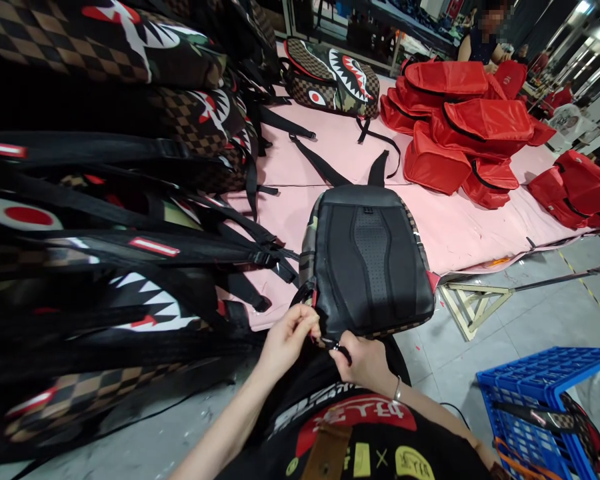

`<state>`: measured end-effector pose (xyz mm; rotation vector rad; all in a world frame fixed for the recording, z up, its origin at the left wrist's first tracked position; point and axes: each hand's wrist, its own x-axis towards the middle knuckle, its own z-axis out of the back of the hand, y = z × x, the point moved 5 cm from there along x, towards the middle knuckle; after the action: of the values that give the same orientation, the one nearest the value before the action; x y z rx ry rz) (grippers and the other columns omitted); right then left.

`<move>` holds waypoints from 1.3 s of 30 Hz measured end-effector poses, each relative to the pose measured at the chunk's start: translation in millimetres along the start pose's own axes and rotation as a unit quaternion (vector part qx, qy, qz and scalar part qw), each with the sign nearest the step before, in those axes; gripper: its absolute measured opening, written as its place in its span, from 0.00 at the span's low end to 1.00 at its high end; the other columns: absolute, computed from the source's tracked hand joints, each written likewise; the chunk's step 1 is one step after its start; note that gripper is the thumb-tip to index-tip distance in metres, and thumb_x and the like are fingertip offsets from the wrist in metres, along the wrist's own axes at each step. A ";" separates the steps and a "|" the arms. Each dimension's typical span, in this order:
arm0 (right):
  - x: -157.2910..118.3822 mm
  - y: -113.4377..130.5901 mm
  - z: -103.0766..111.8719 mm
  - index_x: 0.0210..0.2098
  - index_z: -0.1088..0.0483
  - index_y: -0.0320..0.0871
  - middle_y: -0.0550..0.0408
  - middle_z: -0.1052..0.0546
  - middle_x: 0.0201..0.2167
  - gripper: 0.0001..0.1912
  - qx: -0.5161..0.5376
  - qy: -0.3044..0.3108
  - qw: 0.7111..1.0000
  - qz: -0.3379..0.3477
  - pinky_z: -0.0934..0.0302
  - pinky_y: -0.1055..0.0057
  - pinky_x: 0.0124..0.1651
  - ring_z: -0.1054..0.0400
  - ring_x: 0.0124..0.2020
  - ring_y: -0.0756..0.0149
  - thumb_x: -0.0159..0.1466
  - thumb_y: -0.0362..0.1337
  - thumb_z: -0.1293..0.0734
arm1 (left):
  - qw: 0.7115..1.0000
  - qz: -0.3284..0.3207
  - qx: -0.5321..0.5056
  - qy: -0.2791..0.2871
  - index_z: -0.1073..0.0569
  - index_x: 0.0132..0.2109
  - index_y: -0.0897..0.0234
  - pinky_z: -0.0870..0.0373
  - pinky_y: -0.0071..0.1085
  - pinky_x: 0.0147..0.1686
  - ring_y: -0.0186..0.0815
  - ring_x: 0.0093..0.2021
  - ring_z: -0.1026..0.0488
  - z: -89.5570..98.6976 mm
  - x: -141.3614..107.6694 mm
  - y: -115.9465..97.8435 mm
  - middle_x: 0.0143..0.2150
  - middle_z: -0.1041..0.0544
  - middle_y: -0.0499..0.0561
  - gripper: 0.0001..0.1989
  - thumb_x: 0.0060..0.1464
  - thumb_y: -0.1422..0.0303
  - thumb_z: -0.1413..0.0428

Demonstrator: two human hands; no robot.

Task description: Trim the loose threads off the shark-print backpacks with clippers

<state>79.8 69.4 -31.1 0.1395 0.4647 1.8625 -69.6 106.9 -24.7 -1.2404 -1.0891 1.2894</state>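
A black-backed backpack lies on the pink-covered table with its padded back panel facing up and its bottom end toward me. Checkered and camouflage fabric shows along its sides. My left hand is closed in a pinch at the near left corner of the backpack, by a red edge; exactly what lies between the fingertips is too small to see. Just right of it, my right hand is wrapped round what look like black-handled thread snips, their shiny part pointing at that same corner.
Piled backpacks with shark-teeth prints crowd the left side, straps trailing onto the pink table. Another shark-print backpack lies at the far end. Red bags are heaped to the right. A blue crate stands on the floor.
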 end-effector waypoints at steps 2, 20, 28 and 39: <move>-3.1 -5.2 4.2 0.32 0.35 0.43 0.57 0.26 0.23 0.09 0.085 -0.018 0.996 0.005 0.52 0.74 0.24 0.30 0.25 0.67 0.61 0.42 0.39 | 0.999 -0.009 -0.030 -0.022 0.38 0.24 0.60 0.34 0.31 0.25 0.32 0.21 0.35 8.4 2.4 -6.2 0.17 0.36 0.44 0.15 0.55 0.58 0.54; 102.7 -28.2 89.3 0.40 0.35 0.46 0.60 0.24 0.29 0.10 0.068 -0.117 0.991 -0.014 0.41 0.77 0.32 0.29 0.30 0.71 0.62 0.45 0.37 | 0.933 -0.056 0.345 -0.086 0.27 0.33 0.60 0.35 0.36 0.40 0.42 0.39 0.29 20.9 165.3 2.0 0.36 0.24 0.54 0.10 0.51 0.62 0.50; 167.5 -4.4 84.1 0.43 0.36 0.47 0.55 0.22 0.35 0.11 -0.106 -0.057 0.993 0.014 0.42 0.72 0.36 0.27 0.37 0.63 0.64 0.45 0.39 | 0.920 -0.053 0.379 -0.090 0.30 0.33 0.65 0.35 0.37 0.42 0.38 0.40 0.30 22.3 164.0 6.4 0.37 0.27 0.53 0.11 0.57 0.66 0.54; 179.0 -1.2 83.2 0.43 0.34 0.45 0.50 0.21 0.35 0.14 -0.154 -0.033 0.987 0.034 0.39 0.68 0.36 0.26 0.37 0.58 0.64 0.47 0.39 | 0.926 -0.058 0.356 -0.110 0.33 0.31 0.60 0.36 0.36 0.36 0.45 0.39 0.29 24.2 162.8 9.4 0.37 0.27 0.56 0.12 0.55 0.62 0.58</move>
<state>46.7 257.0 21.0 0.0080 0.1238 1.9665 -90.2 268.9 -48.1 -0.4870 -0.7149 1.5627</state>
